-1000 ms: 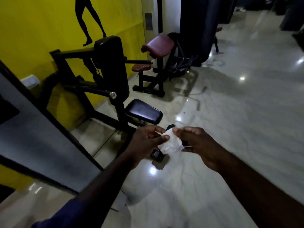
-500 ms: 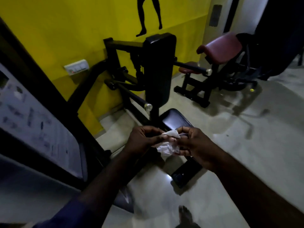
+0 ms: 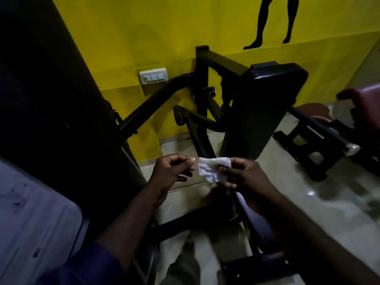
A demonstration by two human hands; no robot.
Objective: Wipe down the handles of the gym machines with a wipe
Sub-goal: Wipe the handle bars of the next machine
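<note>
**Soft wipe pinched in the right hand, machine handles not yet touched**

Because the wipe (image 3: 212, 170) is a thin, crumpled white sheet, it looks almost weightless and completely limp, with no stiffness of its own; it will likely bunch, fold or tear if pulled hard, and it should mould itself around a round bar once pressed there. A good hold is probably a loose wad across the palm and fingers, so that a broad patch meets the handle, rather than a pinch at one corner.

At this moment the right hand (image 3: 244, 177) has its fingertips closed on the right side of the wipe, which hangs in the air at about chest height, between the two hands. The left hand (image 3: 171, 171) is curled, its fingertips just beside the wipe's left edge; whether they actually touch it I cannot tell. The hands stand close together with only the wipe between them.

Beyond and below them stands the black gym machine (image 3: 263, 112) against the yellow wall (image 3: 144, 33), its chrome-tipped handle bar (image 3: 329, 134) well apart from the wipe, off to the right
</note>
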